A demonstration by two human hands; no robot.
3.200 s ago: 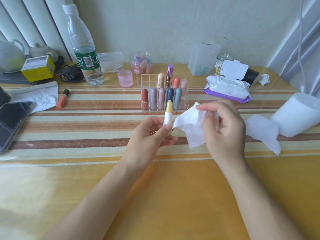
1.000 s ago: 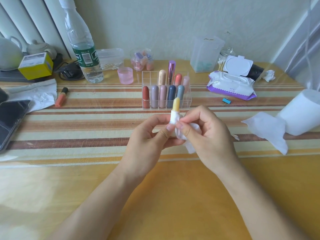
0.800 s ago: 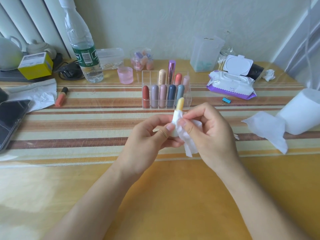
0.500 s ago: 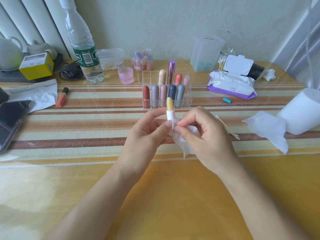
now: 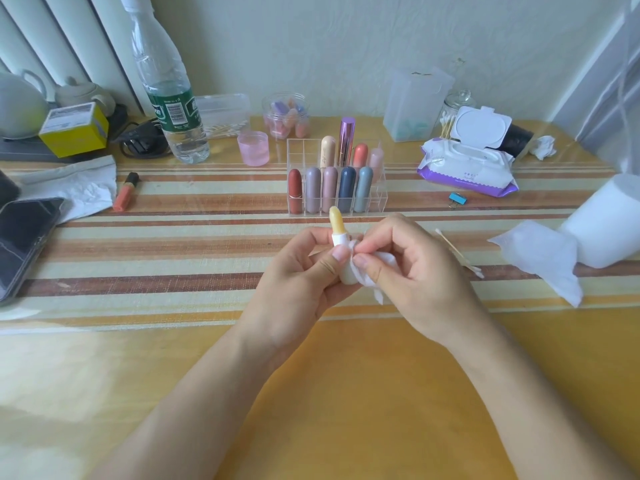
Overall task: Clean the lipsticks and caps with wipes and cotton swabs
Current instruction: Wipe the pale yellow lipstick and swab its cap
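My left hand (image 5: pixel 304 271) grips an uncapped lip balm (image 5: pixel 337 227) upright, its yellow tip up and white tube between thumb and fingers. My right hand (image 5: pixel 412 268) pinches a crumpled white wipe (image 5: pixel 367 271) against the tube's lower part. Behind the hands a clear acrylic organizer (image 5: pixel 379 199) holds several capped lipsticks (image 5: pixel 313 188). A cotton swab (image 5: pixel 457 252) lies on the mat right of my right hand. An open pack of wipes (image 5: pixel 467 168) sits at the back right.
A used wipe (image 5: pixel 540 261) and a white paper roll (image 5: pixel 609 230) lie at the right. A water bottle (image 5: pixel 166 88), pink jar (image 5: pixel 253 147), orange lip tube (image 5: pixel 126 191), phone (image 5: pixel 24 237) and yellow box (image 5: pixel 74 129) stand left. A blue clip (image 5: pixel 458 199) lies near the pack.
My right hand brought the spread wipe onto the balm tube and bunched it there, rubbing around the tube. The balm tilted slightly back and forth in my left hand.
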